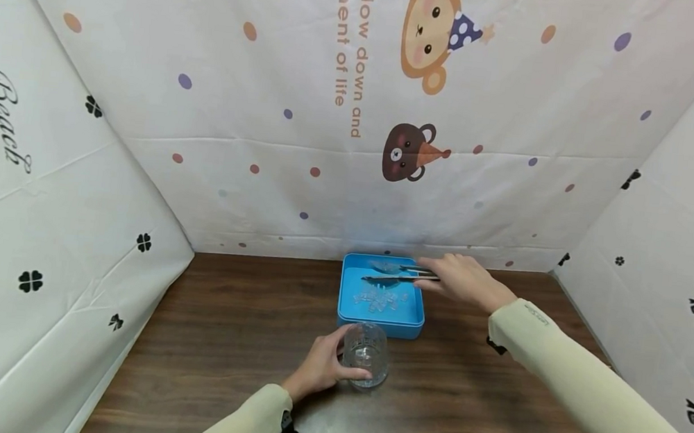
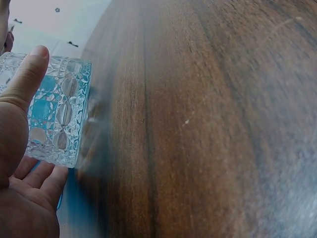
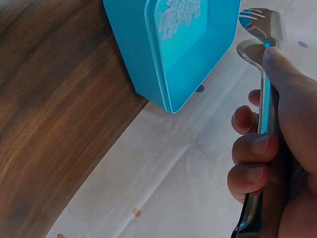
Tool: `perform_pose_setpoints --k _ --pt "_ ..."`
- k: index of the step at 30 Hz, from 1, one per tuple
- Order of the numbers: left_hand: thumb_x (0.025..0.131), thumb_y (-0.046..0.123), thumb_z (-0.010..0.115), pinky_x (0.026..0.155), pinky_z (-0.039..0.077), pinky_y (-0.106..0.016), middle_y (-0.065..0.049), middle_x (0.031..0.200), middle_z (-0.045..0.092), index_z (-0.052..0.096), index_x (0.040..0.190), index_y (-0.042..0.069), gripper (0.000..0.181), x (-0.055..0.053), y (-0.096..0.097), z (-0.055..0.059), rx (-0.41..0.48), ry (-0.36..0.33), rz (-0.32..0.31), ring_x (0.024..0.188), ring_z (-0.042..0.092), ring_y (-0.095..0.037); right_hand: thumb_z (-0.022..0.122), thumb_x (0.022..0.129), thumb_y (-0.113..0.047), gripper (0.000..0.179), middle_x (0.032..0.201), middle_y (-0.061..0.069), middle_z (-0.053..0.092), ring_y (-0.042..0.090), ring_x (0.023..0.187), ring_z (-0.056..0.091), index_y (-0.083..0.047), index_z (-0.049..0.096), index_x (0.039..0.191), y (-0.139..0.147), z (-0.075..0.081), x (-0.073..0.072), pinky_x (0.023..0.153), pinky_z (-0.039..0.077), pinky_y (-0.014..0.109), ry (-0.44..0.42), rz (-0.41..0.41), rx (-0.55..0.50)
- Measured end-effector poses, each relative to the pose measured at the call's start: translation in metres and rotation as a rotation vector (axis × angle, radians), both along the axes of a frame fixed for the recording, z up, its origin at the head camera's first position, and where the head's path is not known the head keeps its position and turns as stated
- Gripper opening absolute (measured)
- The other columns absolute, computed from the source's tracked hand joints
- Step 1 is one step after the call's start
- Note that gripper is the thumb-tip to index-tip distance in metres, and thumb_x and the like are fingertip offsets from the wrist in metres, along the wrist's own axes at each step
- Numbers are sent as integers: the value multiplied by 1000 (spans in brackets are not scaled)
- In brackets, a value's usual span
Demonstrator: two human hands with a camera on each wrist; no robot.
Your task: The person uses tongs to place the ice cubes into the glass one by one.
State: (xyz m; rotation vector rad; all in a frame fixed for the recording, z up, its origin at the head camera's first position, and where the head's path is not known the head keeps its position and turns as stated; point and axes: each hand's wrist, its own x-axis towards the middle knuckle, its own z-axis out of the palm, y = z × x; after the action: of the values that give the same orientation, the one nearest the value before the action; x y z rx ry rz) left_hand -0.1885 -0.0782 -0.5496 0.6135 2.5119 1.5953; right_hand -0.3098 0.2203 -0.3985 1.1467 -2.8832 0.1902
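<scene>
My left hand grips a clear cut-glass tumbler just in front of a blue box. In the left wrist view the thumb lies along one side of the glass, with the fingers at the other. My right hand, at the box's far right corner, holds metal serving tongs. One tong end is fork-shaped, the other spoon-shaped, as the right wrist view shows; the fingers wrap the handle. Both tong ends reach over the box and stand apart, with nothing between them.
The open blue box holds several small clear pieces like ice cubes. It stands on a dark wooden table near the back edge. White printed cloth rises behind and at both sides.
</scene>
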Motion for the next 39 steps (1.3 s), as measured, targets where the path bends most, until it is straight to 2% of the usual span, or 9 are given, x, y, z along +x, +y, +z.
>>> perform_pose_setpoints --k 2,6,12,20,28,33,39 --pt "79 37 91 99 53 -38 -9 137 61 47 152 12 88 0 0 1 -2 -5 0 124 63 -24 68 99 -43 56 79 -4 67 9 65 63 -5 63 138 -2 -1 -4 72 59 43 -9 -1 6" --pt "79 36 91 99 52 -38 -9 137 62 47 151 12 89 0 0 2 -5 -7 -1 124 63 -24 69 98 -42 54 97 6 74 18 78 71 -4 65 137 -6 -4 -10 81 59 48 -31 -26 29" --pt "79 36 91 99 53 -37 -10 137 62 46 152 11 90 0 0 2 -9 -5 0 123 63 -25 66 99 -45 55 120 14 72 29 99 72 -4 65 136 -12 -9 -21 90 55 53 -50 -46 64" --pt "79 37 91 97 53 -38 -10 137 62 47 152 11 89 0 0 1 3 1 -9 122 64 -25 68 98 -46 54 112 12 74 25 92 73 -4 68 132 -19 -12 -31 87 58 49 -32 -58 102" --pt "79 37 91 98 53 -37 -9 137 62 48 151 12 88 0 -1 0 13 2 -11 123 63 -24 70 99 -38 50 120 15 72 30 101 72 -2 66 134 -27 -9 -31 90 56 51 -83 -64 126" --pt "79 36 91 98 53 -39 -11 139 61 47 151 11 88 -1 -1 0 6 7 -7 125 62 -26 70 98 -38 49 121 15 72 30 102 70 -2 68 132 -31 -6 -30 90 56 50 -108 -75 158" --pt "79 38 91 98 53 -36 -8 139 61 47 152 11 89 0 -1 0 -6 1 -5 125 62 -23 70 99 -39 46 124 13 71 30 107 68 -5 69 131 -34 -7 -33 90 56 50 -146 -108 188"
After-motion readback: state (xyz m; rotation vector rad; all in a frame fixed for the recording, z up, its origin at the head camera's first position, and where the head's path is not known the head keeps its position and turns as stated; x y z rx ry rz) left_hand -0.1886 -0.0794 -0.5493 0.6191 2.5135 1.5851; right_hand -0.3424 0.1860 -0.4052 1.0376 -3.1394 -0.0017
